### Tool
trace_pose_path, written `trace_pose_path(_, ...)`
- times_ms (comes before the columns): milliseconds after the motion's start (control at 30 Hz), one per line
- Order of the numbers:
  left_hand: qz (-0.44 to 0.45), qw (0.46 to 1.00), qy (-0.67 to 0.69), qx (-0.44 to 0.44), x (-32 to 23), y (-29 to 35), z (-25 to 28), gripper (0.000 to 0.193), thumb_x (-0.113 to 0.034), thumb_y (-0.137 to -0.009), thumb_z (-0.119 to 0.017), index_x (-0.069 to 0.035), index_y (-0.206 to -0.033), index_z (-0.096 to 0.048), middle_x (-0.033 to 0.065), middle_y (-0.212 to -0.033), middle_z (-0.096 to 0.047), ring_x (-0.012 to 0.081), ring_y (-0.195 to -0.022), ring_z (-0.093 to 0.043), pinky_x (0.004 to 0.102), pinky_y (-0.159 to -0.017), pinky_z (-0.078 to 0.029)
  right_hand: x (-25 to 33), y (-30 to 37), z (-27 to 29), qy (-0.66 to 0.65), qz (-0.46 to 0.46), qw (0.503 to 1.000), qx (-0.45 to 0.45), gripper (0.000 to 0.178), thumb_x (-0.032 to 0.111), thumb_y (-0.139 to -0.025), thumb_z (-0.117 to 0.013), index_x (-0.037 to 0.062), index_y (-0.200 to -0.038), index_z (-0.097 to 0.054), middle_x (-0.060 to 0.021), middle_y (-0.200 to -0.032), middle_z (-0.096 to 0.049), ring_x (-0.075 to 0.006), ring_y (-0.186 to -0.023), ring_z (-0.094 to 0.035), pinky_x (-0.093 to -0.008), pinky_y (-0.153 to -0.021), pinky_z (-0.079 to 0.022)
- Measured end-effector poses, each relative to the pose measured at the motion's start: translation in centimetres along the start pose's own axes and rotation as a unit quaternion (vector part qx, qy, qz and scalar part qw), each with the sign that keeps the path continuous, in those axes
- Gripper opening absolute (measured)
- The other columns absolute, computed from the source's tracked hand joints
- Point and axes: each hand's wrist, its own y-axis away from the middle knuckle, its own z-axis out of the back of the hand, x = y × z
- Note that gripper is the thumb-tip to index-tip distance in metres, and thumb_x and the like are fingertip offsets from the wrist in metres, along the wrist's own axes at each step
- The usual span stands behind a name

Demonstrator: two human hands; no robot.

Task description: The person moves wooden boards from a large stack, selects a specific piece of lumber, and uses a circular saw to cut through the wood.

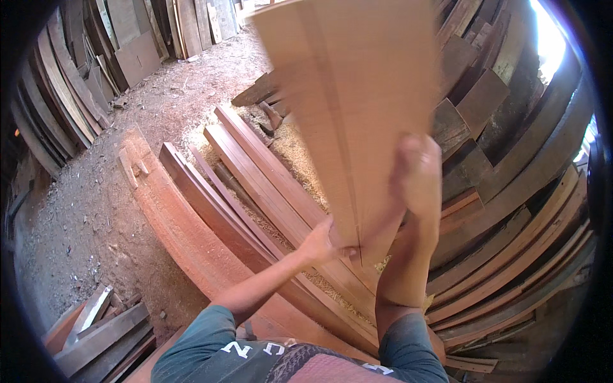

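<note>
A wide, light-brown wooden board (364, 108) rises steeply in front of me, its far end running past the top of the picture. Along its middle goes a dark streak of grain, and its edges are smeared by motion. My left hand (322, 244) grips the left edge near the lower end, thumb on the face. Higher up, my right hand (421, 169) is closed on the right edge, blurred, with part of its fingers hidden. Below the board lie long reddish planks (255, 185), partly covered by it.
A thick orange-brown beam (172, 210) lies left of the planks. Boards lean in stacks at the far left (64, 83) and right (498, 179). Pale shavings (297, 153) lie between the planks. Offcuts (102, 332) are piled at the lower left on the dirt floor (83, 217).
</note>
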Motion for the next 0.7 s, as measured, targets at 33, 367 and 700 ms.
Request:
trace_pose_path(33,0.007,0.998,0.051,0.039,-0.1,1.0,-0.3,0.07,-0.024,-0.076,-0.09,0.002,-0.134,-0.06,0.0245,-0.14,-0.059,0.0344,-0.135,-0.053,0.0455,-0.113,-0.042,1.1,-0.5,-2.2,-0.012,0.01,0.998,0.057,0.069,0.062,-0.091,-0.068,-0.001,-0.119,-0.065,-0.0019,-0.086,-0.066,-0.0107,-0.074,-0.059,-0.0284,-0.065,-0.049)
trace_pose_path(367,0.19,0.878,0.283,-0.337,4.3,19.7,4.0,0.054,-0.02,-0.078,-0.089,0.005,-0.12,-0.065,0.0129,-0.111,-0.072,0.0224,-0.097,-0.068,0.0352,-0.086,-0.056,-4.9,14.7,-17.5,0.276,0.085,0.917,0.274,0.085,0.047,-0.082,-0.08,0.0099,-0.149,-0.044,-0.0222,-0.148,-0.046,-0.0426,-0.138,-0.044,-0.0529,-0.112,-0.038)
trace_pose_path(700,0.428,0.766,0.21,-0.431,11.3,29.0,3.6,0.06,-0.028,-0.075,-0.089,0.009,-0.114,-0.062,0.0208,-0.113,-0.071,0.0288,-0.1,-0.069,0.0382,-0.089,-0.055,-15.8,43.5,-13.7,0.431,-0.142,0.816,0.357,0.099,0.031,-0.069,-0.089,0.0064,-0.151,-0.038,-0.0259,-0.143,-0.048,-0.0464,-0.128,-0.05,-0.0566,-0.101,-0.047)
